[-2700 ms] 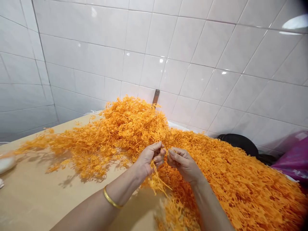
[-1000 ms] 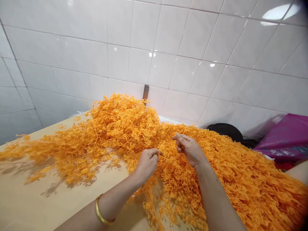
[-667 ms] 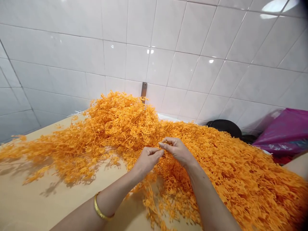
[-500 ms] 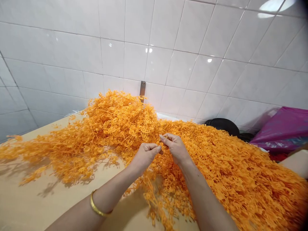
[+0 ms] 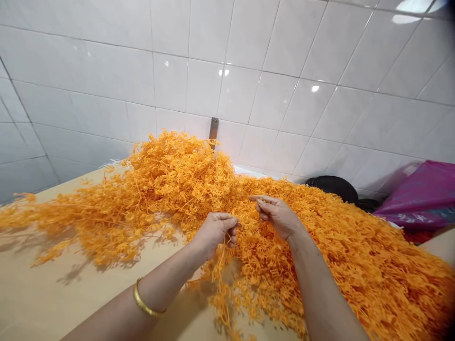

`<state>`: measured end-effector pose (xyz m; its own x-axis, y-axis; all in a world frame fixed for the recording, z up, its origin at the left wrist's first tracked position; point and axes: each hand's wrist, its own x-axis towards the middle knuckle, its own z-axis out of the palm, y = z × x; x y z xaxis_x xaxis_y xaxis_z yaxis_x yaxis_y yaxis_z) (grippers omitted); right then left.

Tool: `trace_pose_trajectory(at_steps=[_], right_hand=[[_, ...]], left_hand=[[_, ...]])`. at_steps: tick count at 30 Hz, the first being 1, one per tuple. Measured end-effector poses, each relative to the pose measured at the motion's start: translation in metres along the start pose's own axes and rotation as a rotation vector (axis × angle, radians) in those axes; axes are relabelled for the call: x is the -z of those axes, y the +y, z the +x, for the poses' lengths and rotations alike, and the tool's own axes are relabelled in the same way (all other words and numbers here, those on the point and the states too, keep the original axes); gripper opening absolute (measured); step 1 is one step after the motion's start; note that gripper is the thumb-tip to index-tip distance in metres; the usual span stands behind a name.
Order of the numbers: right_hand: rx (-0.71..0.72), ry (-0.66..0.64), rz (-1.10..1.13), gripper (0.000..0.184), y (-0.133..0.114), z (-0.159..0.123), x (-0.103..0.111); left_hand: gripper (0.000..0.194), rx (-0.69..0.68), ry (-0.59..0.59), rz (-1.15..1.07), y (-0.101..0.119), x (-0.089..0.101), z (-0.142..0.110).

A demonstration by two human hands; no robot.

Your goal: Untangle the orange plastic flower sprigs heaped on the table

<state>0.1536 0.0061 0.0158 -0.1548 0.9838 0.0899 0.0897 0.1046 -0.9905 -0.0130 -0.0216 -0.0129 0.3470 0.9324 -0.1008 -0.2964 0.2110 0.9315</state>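
My left hand (image 5: pixel 217 232) is closed in a pinch on the stem end of an orange artificial plant sprig (image 5: pixel 222 296), whose leafy part hangs below the fist over the table. A little higher and to the right is my right hand (image 5: pixel 279 215). Its thumb and index finger come close together and the other fingers curl in; anything small between them cannot be made out. Both hands are in front of a large pile of orange artificial sprigs (image 5: pixel 341 255), and a tall heap of sprigs (image 5: pixel 181 175) rises behind my left hand.
The tan table (image 5: pixel 31 298) shows at the left and front. A white tiled wall (image 5: pixel 117 71) closes off the back, with a metal strip (image 5: pixel 213 130) against it. Black round objects (image 5: pixel 332 187) and a purple bag (image 5: pixel 421 194) lie at the back right.
My right hand has moved right, away from my left hand, so the gap between them is wider. My left hand stays nearly in place with the sprig. The view has shifted slightly.
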Motion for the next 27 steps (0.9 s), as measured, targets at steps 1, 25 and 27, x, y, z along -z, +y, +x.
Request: trace_pose_trajectory(at_steps=[1, 25, 27], right_hand=[[0.015, -0.059, -0.055, 0.023, 0.000, -0.001, -0.001], [0.060, 0.366, 0.183, 0.029, -0.013, -0.003, 0.011], [0.003, 0.252, 0.203, 0.030, -0.012, -0.003, 0.000]], left_hand=[[0.020, -0.007, 0.004, 0.002, 0.000, 0.001, 0.001], [0.015, -0.033, -0.070, -0.313, 0.008, 0.001, -0.002], [0.014, -0.024, -0.101, -0.376, 0.009, 0.007, 0.001]])
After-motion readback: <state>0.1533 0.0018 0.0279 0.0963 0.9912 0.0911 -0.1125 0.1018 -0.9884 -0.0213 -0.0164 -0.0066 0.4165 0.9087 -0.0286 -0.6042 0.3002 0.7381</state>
